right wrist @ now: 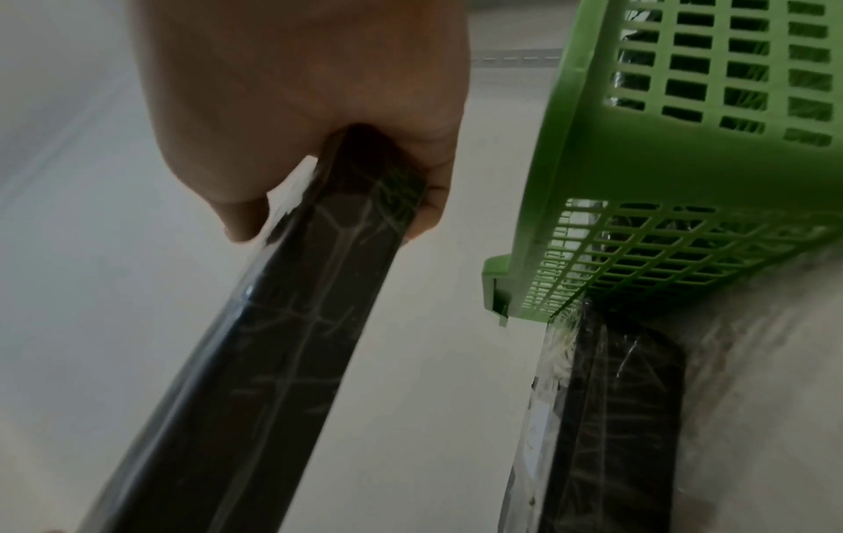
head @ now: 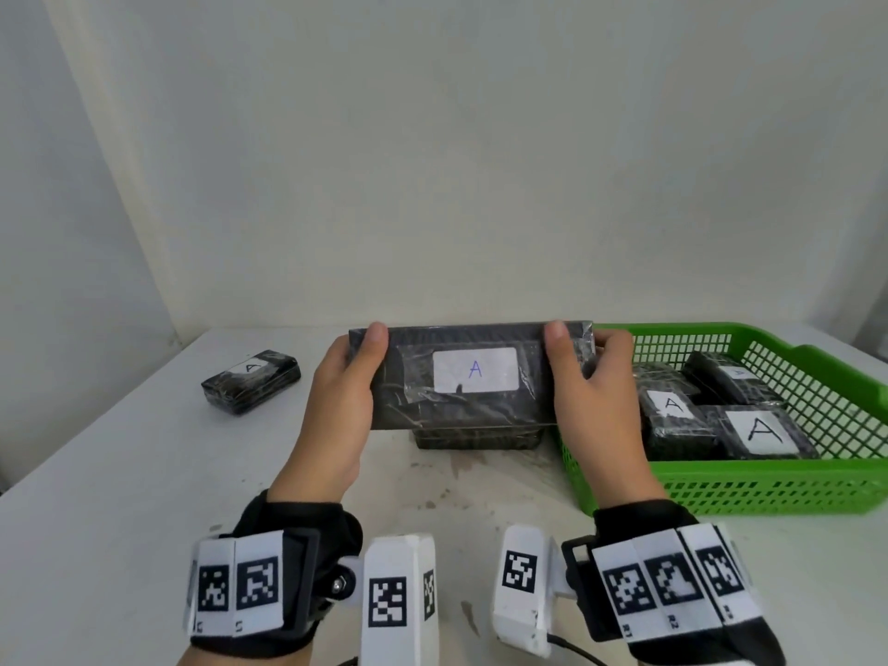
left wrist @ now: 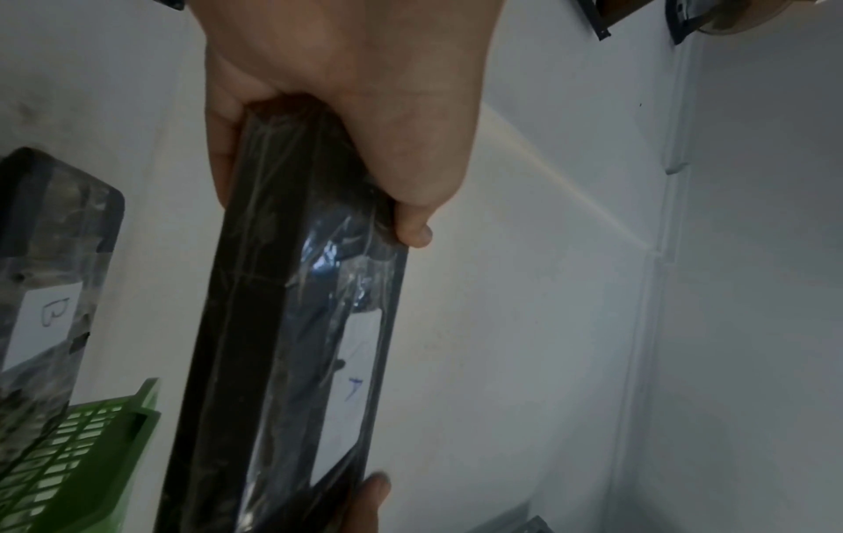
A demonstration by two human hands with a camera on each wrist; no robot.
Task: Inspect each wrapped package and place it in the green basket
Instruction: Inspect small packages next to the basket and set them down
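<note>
Left hand (head: 343,391) and right hand (head: 593,391) grip the black film-wrapped package (head: 463,377) by its ends; slick film could slip before the green mesh basket (head: 769,487).

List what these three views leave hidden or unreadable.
- Back face of the black film-wrapped package held up: turned away in the head view; both wrist views show only its edge.
- The flat black wrapped package lying on the table: the held package covers most of it in the head view; its label reads unclearly in the left wrist view.
- The left hand and right hand fingers: behind the package.
- Green plastic basket: cut off by the head view's right edge.
</note>
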